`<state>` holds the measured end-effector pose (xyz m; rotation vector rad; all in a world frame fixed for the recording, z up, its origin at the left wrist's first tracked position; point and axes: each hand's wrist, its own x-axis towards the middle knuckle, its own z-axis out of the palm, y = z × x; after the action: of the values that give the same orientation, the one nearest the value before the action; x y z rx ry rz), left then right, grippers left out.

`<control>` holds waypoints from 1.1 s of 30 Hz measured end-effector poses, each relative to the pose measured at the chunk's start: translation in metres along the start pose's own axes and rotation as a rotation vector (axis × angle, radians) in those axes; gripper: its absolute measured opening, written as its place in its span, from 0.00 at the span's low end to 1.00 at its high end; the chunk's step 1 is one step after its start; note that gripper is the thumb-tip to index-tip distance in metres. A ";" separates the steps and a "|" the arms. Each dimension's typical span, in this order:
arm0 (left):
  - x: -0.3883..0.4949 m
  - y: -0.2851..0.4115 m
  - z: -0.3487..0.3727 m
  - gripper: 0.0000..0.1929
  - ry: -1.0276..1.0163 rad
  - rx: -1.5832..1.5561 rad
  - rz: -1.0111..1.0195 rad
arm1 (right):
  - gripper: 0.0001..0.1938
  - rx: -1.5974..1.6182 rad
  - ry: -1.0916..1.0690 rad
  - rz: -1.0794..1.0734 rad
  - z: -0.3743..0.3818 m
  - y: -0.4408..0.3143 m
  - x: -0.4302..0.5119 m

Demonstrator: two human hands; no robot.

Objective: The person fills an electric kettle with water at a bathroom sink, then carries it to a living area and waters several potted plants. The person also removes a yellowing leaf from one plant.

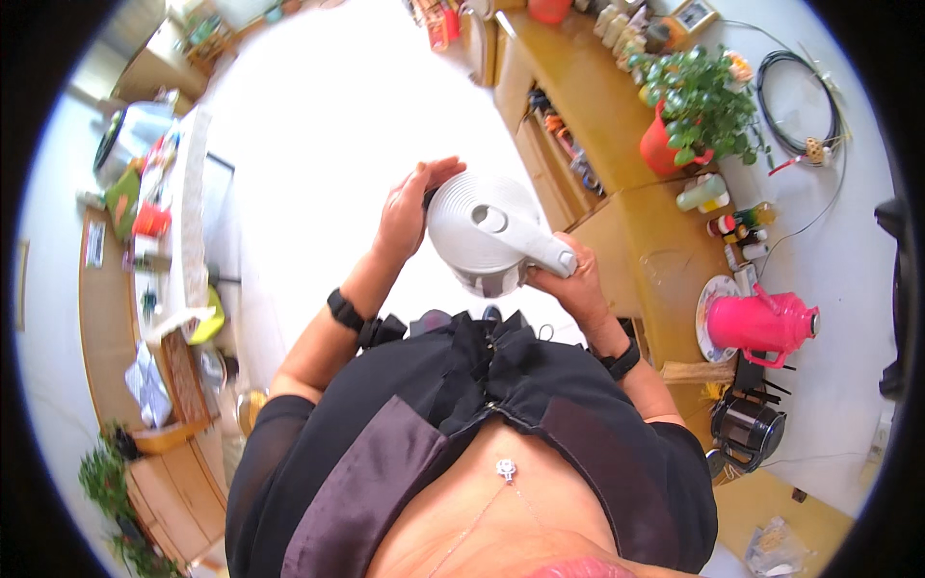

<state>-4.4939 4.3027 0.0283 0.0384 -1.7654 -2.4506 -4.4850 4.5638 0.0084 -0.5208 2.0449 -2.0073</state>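
Note:
A juicer or food-processor-like appliance with a round, ridged white lid [477,217] is held up before my torso. The lid has a lever-like arm that reaches to the lower right, and a clear wall shows under its near rim. My right hand [578,285] grips the handle side below the end of that arm. My left hand [408,209] lies against the far left side, its fingers curved around the edge and partly hidden by the lid. The underside of the appliance is hidden.
At right, a long wooden cabinet [636,238] carries a potted plant [694,108], small bottles, a pink thermos jug [759,320] on a plate and a glass coffee pot [748,426]. At left stands a table with a white cloth [189,238] and clutter. The floor [325,94] is overexposed.

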 end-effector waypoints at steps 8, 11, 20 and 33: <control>0.140 0.057 -0.028 0.22 0.036 0.920 0.775 | 0.15 -0.068 0.041 0.003 -0.003 0.004 0.164; 0.189 0.083 -0.057 0.23 -0.228 0.945 0.873 | 0.14 -0.066 0.127 0.017 0.013 0.014 0.224; 0.350 0.113 -0.139 0.13 -0.367 -0.632 -0.329 | 0.16 0.203 0.505 0.091 0.030 0.023 0.356; 0.567 0.021 -0.189 0.11 -0.392 0.302 -0.466 | 0.16 0.207 0.629 0.070 -0.038 0.050 0.508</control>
<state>-5.0375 4.0543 0.0161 -0.0054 -2.5399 -2.5951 -4.9676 4.3931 0.0029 0.2592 2.0705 -2.5214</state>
